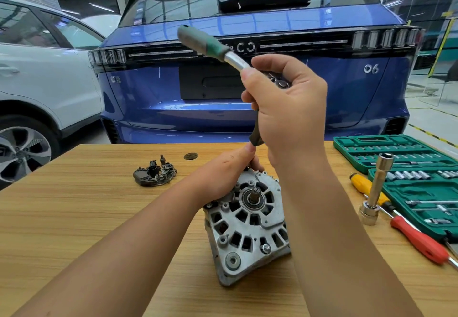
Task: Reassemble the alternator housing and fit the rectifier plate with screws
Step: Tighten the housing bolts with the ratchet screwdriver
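The grey alternator housing (247,222) stands tilted on the wooden table (74,217), its shaft end facing me. My left hand (228,173) grips its upper rear edge. My right hand (287,108) is raised above it and holds a ratchet wrench (210,44) by its head, the green handle pointing up and left. A dark extension (255,135) runs down from the ratchet toward the housing's top, where my left fingers touch it. The black rectifier plate (155,174) lies on the table to the left, apart from the housing.
An open green socket set case (396,153) sits at the right with several sockets. A long socket bar (375,190), a yellow-handled screwdriver (364,185) and a red-handled screwdriver (418,240) lie beside it. A blue car (247,108) and a white car (37,88) stand behind the table.
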{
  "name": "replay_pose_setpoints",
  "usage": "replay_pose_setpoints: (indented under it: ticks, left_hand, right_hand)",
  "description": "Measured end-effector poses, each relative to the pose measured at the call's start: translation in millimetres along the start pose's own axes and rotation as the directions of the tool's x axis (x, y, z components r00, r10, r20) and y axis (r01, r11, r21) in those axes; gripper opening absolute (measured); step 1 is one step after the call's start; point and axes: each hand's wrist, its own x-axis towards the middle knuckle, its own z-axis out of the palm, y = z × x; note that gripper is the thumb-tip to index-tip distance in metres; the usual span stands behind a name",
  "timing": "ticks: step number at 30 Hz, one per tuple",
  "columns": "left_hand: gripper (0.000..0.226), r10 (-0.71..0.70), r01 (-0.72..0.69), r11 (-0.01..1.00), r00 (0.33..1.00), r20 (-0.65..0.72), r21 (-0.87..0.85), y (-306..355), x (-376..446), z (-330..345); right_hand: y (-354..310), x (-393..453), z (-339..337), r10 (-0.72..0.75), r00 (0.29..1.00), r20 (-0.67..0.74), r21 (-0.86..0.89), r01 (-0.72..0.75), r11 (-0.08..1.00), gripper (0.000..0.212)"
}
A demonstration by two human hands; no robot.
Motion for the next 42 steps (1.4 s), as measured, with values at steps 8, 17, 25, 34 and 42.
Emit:
replay_pose_setpoints:
  ticks: [8, 17, 25, 34, 42]
  left_hand:
    - [0.062, -0.052, 0.052, 0.998, 0.999, 0.005, -0.031, 4.7, -1.3, -0.1]
    - [0.063, -0.062, 0.062, 0.991, 0.998, 0.001, -0.115, 6.2, -2.9, -0.8]
    - [0.069, -0.075, 0.070, 0.989, 0.997, -0.031, -0.131, 10.6, -7.0, 1.5]
    - [0.048, -0.169, 0.167, 0.986, 0.974, -0.151, -0.027, -3.3, -2.3, 4.2]
    - [0.064, -0.120, 0.116, 0.992, 0.986, -0.113, -0.049, 7.2, -7.8, 0.7]
  right_hand:
    - [-6.7, 14.2, -18.6, 0.407, 0.890, 0.206, 0.455, -0.455, 0.766, 0.008]
    - [-3.1, 19.9, -24.2, 0.409, 0.801, 0.437, 0.651, -0.596, 0.470, 0.030]
    - [21.4, 10.9, -13.3, 0.081, 0.954, 0.289, 0.654, -0.258, 0.711, 0.024]
    - [54.1, -8.7, 5.9, -0.530, 0.845, -0.073, -0.123, 0.520, 0.845, 0.008]
    - [39.6, -11.7, -5.9, -0.278, 0.915, 0.293, 0.225, 0.217, 0.950, 0.044]
